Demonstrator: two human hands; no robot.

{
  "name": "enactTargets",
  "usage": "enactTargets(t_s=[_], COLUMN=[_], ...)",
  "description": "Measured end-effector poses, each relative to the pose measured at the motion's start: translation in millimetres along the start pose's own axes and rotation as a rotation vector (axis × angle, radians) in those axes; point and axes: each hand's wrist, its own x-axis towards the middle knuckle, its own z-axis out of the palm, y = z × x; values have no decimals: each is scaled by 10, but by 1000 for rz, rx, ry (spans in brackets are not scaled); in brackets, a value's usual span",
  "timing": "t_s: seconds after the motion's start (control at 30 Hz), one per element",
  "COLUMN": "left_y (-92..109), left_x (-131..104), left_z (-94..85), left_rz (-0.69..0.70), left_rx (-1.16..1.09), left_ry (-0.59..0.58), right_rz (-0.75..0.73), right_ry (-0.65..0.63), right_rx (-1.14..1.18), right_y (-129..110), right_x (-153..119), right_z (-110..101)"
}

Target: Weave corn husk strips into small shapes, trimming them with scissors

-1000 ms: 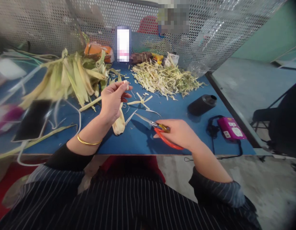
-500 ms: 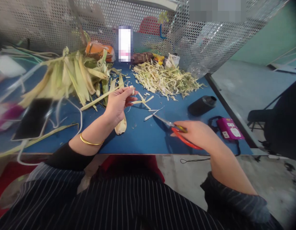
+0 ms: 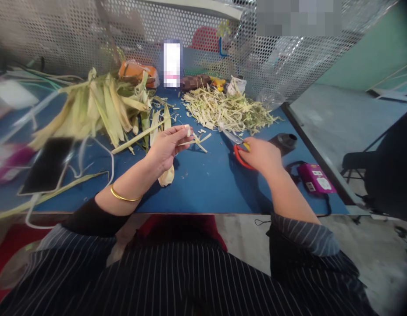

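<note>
My left hand [image 3: 166,147] is closed in a pinch on a small pale piece of corn husk [image 3: 188,130] above the blue table. In my right hand [image 3: 264,156] are scissors [image 3: 241,151] with red handles, their blades pointing away and left. The blade tips reach the near edge of a heap of shredded husk strips [image 3: 223,105]; whether they touch it I cannot tell. Below my left fingers lie a few thin cut strips [image 3: 199,142]. A pale husk leaf [image 3: 166,175] sits partly hidden behind my left wrist.
A large pile of whole corn husks [image 3: 101,103] spreads at the left. Near it are a dark phone [image 3: 47,164] and white cables. On the right stand a black cylinder [image 3: 285,141], partly behind my hand, and a purple box [image 3: 317,177]. A perforated metal screen [image 3: 141,26] borders the back.
My right hand and the scissors have moved forward and left to the shredded heap. Loose strips by the blades are gone from that table spot. My left hand has shifted slightly right.
</note>
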Motion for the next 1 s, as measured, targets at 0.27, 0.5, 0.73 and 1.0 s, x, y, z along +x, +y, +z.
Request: enactTargets(t_s=[0.27, 0.5, 0.73, 1.0], left_y=[-61, -135, -234, -207], left_x=[-42, -75, -29, -50], left_z=[60, 114, 102, 94], left_rz=[16, 88, 95, 148], left_rx=[11, -14, -20, 197], left_ry=[-18, -21, -15, 9], right_rz=[-98, -296, -169, -193], right_ry=[134, 14, 43, 46], right_rx=[120, 1334, 1750, 1695], right_y=[-104, -936, -1232, -1071], right_x=[-39, -125, -107, -113], right_z=[-124, -297, -40, -98])
